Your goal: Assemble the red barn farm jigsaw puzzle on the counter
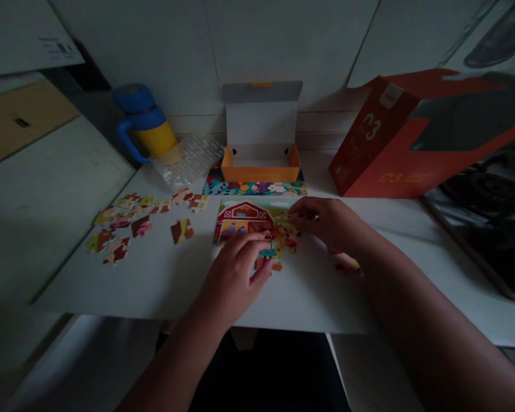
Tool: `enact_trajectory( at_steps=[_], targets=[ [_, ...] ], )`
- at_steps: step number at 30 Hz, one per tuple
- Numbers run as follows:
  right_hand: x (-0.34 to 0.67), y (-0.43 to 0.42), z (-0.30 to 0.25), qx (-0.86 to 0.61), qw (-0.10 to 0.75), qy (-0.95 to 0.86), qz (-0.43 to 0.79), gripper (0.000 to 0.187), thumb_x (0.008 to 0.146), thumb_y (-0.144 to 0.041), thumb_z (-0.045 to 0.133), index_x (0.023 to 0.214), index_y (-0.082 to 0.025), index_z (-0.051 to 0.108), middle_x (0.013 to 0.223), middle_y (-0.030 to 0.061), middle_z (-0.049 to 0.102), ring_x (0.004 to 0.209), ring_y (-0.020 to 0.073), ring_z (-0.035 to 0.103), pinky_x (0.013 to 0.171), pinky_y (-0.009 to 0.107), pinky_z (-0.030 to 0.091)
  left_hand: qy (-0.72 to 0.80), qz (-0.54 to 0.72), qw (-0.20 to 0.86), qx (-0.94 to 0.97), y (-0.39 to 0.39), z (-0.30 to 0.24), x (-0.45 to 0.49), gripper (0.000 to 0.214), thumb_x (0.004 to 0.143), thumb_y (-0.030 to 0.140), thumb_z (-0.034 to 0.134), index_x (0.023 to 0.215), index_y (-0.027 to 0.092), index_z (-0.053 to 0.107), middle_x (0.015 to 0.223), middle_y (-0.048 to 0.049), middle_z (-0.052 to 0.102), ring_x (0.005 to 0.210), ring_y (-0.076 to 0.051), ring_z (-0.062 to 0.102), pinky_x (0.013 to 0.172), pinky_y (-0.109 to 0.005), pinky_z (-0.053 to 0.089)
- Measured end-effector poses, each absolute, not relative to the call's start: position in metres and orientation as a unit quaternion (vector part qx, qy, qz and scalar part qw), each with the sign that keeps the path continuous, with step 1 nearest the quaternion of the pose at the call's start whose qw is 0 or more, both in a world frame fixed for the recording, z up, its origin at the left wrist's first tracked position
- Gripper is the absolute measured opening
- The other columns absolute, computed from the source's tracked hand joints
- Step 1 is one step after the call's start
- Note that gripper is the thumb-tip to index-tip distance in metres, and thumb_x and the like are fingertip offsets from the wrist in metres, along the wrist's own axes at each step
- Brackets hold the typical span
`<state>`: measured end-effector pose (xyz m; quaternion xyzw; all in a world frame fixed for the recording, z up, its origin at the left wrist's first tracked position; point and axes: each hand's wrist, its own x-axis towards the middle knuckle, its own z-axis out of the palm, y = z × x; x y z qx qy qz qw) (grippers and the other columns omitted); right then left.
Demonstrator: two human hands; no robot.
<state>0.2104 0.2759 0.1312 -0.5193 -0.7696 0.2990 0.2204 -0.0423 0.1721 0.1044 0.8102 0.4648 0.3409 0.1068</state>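
A partly assembled jigsaw puzzle with a red barn (245, 213) lies flat on the white table in front of me. My left hand (239, 269) is over its lower edge, thumb and fingers closed around a puzzle piece with a teal patch (268, 252). At the puzzle's upper right, my right hand (324, 220) has its fingers pinched together on what looks like a yellowish piece, mostly hidden by the fingers. More puzzle pieces (347, 263) lie under my right forearm, partly covered. Left of the barn is a single loose piece (182, 230).
Several loose pieces (115, 249) are spread at the left. Behind the puzzle stands an open orange box (261, 174) on a colourful printed sheet (214, 186). A clear plastic bag (189, 157), a blue-yellow flask (154, 134), a large orange box (377, 149) and a stove (489, 194) surround the workspace.
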Motion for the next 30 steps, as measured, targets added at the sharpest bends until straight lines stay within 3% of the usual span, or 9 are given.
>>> enact_trajectory(
  at_steps=[6, 18, 25, 30],
  targets=[
    [0.214, 0.284, 0.124, -0.547, 0.207, -0.770, 0.255, 0.022, 0.093, -0.043, 0.071, 0.101, -0.025, 0.080, 0.086, 0.0034, 0.079, 0.071, 0.0191, 0.065, 0.067, 0.030, 0.045, 0.474, 0.255, 0.107, 0.836, 0.172, 0.100, -0.040, 0.020, 0.100, 0.022, 0.075, 0.119, 0.019, 0.069, 0.146, -0.0142, 0.069, 0.135, -0.034, 0.066, 0.118, -0.058, 0.055],
    [0.214, 0.286, 0.119, -0.573, 0.182, -0.764, 0.234, 0.029, 0.094, -0.050, 0.073, 0.104, -0.024, 0.080, 0.087, 0.0037, 0.080, 0.069, 0.0195, 0.066, 0.066, 0.032, 0.046, 0.475, 0.243, 0.112, 0.838, 0.170, 0.102, -0.038, 0.019, 0.101, 0.023, 0.072, 0.120, 0.019, 0.067, 0.144, -0.0145, 0.069, 0.135, -0.034, 0.064, 0.118, -0.056, 0.054],
    [0.217, 0.290, 0.110, -0.556, 0.178, -0.793, 0.172, 0.035, 0.090, -0.052, 0.079, 0.108, -0.022, 0.081, 0.107, 0.0099, 0.079, 0.087, 0.0244, 0.071, 0.080, 0.035, 0.052, 0.474, 0.243, 0.106, 0.840, 0.170, 0.102, -0.036, 0.018, 0.102, 0.022, 0.071, 0.119, 0.019, 0.067, 0.143, -0.0148, 0.069, 0.134, -0.035, 0.064, 0.117, -0.057, 0.055],
    [0.215, 0.289, 0.110, -0.563, 0.165, -0.792, 0.169, 0.032, 0.091, -0.049, 0.078, 0.109, -0.022, 0.080, 0.105, 0.0097, 0.079, 0.087, 0.0244, 0.072, 0.080, 0.034, 0.052, 0.476, 0.247, 0.109, 0.837, 0.170, 0.102, -0.037, 0.018, 0.101, 0.022, 0.072, 0.118, 0.020, 0.067, 0.145, -0.0149, 0.069, 0.135, -0.034, 0.064, 0.118, -0.058, 0.054]
  ],
)
